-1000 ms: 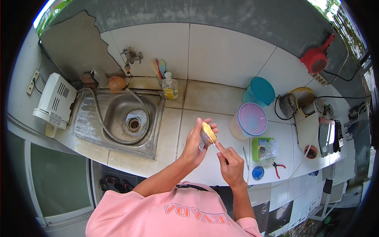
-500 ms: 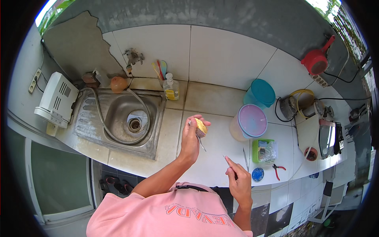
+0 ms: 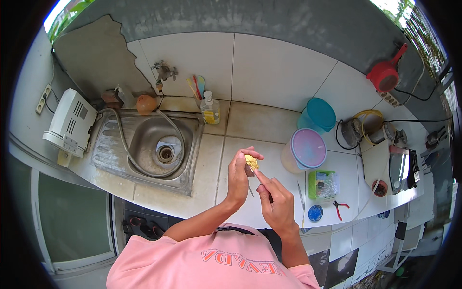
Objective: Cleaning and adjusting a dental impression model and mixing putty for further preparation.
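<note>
Yellow-topped lump (image 3: 251, 162) in left grip (image 3: 237, 174), right grip (image 3: 278, 200) around mostly hidden dark tool (image 3: 271, 198), lidded tubs (image 3: 309, 148), pliers (image 3: 339, 204) nearby

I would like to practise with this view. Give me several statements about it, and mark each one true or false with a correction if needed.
1. The left hand holds a yellow-topped piece. True.
2. A hose curves through the sink. True.
3. The right hand reaches into the sink. False: it is up close to the yellow-topped piece, well to the right of the sink.
4. The red-handled pliers lie on the white counter. True.
5. The pump bottle stands to the right of the lilac-lidded container. False: it stands to the left of it, near the sink.
</note>
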Available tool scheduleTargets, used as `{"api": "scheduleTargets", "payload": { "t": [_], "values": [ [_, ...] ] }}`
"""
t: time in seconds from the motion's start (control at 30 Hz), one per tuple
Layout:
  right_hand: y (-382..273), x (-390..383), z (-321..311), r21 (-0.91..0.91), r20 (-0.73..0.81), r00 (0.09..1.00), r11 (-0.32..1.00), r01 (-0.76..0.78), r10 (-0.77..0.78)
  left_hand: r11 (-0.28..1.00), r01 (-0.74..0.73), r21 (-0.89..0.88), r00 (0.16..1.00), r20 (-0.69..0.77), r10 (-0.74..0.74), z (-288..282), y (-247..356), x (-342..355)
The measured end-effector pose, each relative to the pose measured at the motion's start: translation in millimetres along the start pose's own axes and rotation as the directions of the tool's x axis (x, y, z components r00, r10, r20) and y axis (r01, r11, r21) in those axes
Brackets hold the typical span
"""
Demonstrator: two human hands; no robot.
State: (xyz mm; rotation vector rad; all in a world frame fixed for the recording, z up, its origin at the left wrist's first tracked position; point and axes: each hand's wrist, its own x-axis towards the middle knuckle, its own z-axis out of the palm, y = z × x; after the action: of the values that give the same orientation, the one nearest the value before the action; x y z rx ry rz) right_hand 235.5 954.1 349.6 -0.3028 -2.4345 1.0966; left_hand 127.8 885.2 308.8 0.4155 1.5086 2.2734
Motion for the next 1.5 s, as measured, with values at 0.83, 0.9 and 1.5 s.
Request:
{"api": "scheduleTargets", "payload": {
  "t": [0.83, 0.9, 1.5],
  "values": [
    [0, 2, 18, -0.202, -0.111, 0.986, 0.974, 0.102, -0.126, 0.957, -0.220, 0.188, 0.970, -0.066, 0.235, 1, 3, 5],
    [3, 6, 12, -0.090, -0.057, 0.996, 0.994, 0.066, -0.072, 0.947, -0.233, 0.221, 0.965, -0.069, 0.253, -2, -1, 7],
    [-1, 7, 29, 0.302, -0.058, 0.989, 0.947, -0.111, 0.134, 0.934, -0.318, 0.164, 0.941, -0.067, 0.332, -2, 5, 12]
  ]
}}
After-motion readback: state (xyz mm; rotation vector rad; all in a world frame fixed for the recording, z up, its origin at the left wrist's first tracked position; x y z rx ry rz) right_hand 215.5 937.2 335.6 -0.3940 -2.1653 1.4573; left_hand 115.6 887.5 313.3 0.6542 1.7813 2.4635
